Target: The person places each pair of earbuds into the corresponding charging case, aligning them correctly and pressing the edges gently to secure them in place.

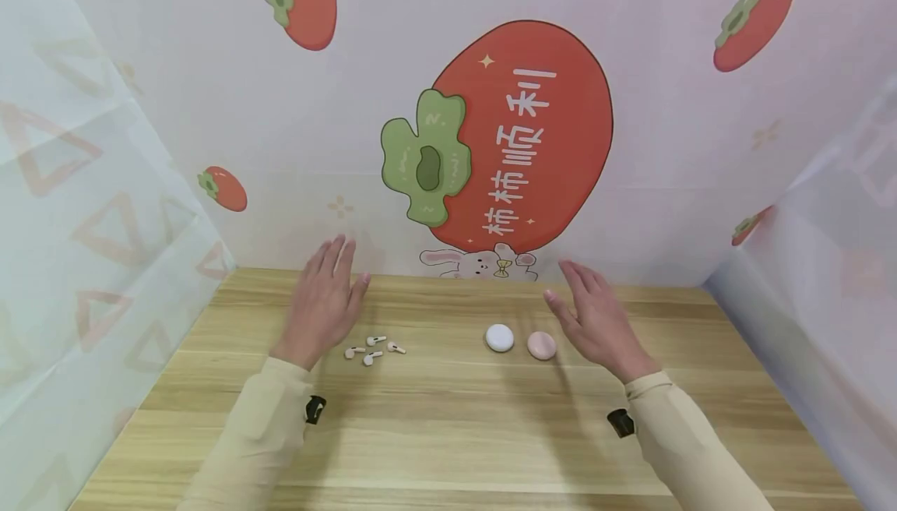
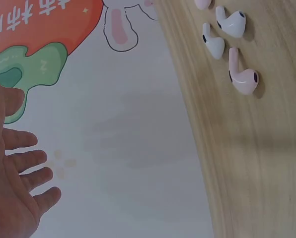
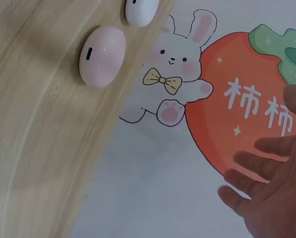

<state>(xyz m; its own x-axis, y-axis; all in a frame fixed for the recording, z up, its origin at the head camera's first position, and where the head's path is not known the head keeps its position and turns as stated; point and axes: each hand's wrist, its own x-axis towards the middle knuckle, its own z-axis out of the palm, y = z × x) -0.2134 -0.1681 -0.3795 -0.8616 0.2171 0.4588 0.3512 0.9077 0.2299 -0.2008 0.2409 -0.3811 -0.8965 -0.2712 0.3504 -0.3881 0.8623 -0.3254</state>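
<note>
My left hand [image 1: 324, 301] is raised over the table's left side with straight fingers, holding nothing. Just right of it lie several wireless earbuds: a white earbud [image 1: 376, 340], another white earbud [image 1: 372, 357], a pink earbud [image 1: 353, 352] and a second pink earbud [image 1: 395, 347]. A white earbud case [image 1: 500, 337] and a pink earbud case [image 1: 542, 345] sit side by side right of centre, both closed. Beside the pink case hovers my right hand [image 1: 601, 322], fingers extended and grasping nothing. In the right wrist view the pink case [image 3: 102, 56] shows a small dark slot.
The wood-grain table [image 1: 434, 433] meets a white back sheet [image 1: 673, 145] printed with persimmons and a bunny. Pale sheets, including the left one [image 1: 84, 262], stand along both sides. A small black piece [image 1: 315, 410] shows at the left wrist, another [image 1: 620, 422] at the right.
</note>
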